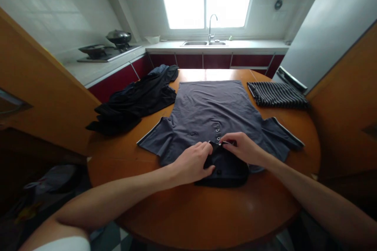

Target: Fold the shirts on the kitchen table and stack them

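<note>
A grey polo shirt [212, 104] lies spread front side up on a round wooden table [206, 215], its hem away from me and both short sleeves out to the sides. Its dark collar [228, 170] is nearest to me. My left hand [196, 160] pinches one collar tip, with the thumb resting lower on the collar. Just to the right, my right hand [243, 147] has its thumb and fingers closed on the other collar tip. Between the hands, the button placket [217, 129] shows a few pale buttons.
A heap of dark clothes [135, 98] lies at the table's left. A folded striped garment [278, 95] is at the right edge. Beyond the table are a counter with a sink [196, 43], a stove with pans [119, 37] and a fridge [326, 23].
</note>
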`<action>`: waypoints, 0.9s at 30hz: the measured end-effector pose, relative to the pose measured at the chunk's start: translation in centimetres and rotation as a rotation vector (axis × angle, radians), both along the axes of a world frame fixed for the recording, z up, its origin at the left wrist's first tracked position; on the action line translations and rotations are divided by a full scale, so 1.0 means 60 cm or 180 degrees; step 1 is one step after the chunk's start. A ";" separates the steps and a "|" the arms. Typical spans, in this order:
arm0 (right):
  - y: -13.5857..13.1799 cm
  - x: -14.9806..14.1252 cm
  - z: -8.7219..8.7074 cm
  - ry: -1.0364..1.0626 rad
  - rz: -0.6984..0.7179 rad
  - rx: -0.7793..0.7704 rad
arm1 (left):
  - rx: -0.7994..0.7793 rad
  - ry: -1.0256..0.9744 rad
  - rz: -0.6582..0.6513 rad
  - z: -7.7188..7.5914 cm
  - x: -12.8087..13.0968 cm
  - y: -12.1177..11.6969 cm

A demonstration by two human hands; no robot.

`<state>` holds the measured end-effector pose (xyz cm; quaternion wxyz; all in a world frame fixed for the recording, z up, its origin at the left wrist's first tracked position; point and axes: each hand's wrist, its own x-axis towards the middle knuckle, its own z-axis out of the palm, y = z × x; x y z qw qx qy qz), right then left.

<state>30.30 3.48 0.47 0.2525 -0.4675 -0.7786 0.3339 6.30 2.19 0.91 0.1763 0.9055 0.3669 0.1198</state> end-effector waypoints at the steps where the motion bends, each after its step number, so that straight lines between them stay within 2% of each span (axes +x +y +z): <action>1: 0.006 0.001 -0.007 0.0188 -0.0117 -0.0163 | -0.0038 0.0019 0.0000 0.000 0.000 0.000; 3: 0.012 0.004 -0.018 0.0214 -0.0357 -0.0214 | -0.0134 0.0003 0.0002 0.004 -0.002 0.000; 5: 0.009 0.007 -0.020 -0.0181 -0.0578 0.0174 | -0.0212 -0.0030 0.0029 0.009 -0.005 0.002; 8: -0.009 0.008 -0.004 -0.0762 -0.0891 0.0933 | -0.0219 -0.0045 0.0064 0.015 -0.007 0.002; 10: -0.025 0.006 0.015 -0.0821 -0.0949 0.1180 | -0.0176 -0.0026 0.0072 0.015 -0.007 0.002; 13: -0.051 -0.003 0.034 -0.1023 -0.0545 0.1011 | -0.0217 -0.0028 0.0041 0.011 -0.005 0.001; 16: -0.068 -0.009 0.033 -0.1474 -0.0199 0.0668 | -0.0367 -0.0192 -0.0032 0.010 -0.005 0.003; 22: -0.077 -0.005 0.026 -0.1508 -0.0240 0.0381 | -0.0381 -0.0634 0.0100 0.026 -0.016 0.017; 27: -0.089 -0.008 0.021 -0.1902 -0.0426 0.0485 | -0.0509 -0.0730 0.0050 0.026 -0.020 0.022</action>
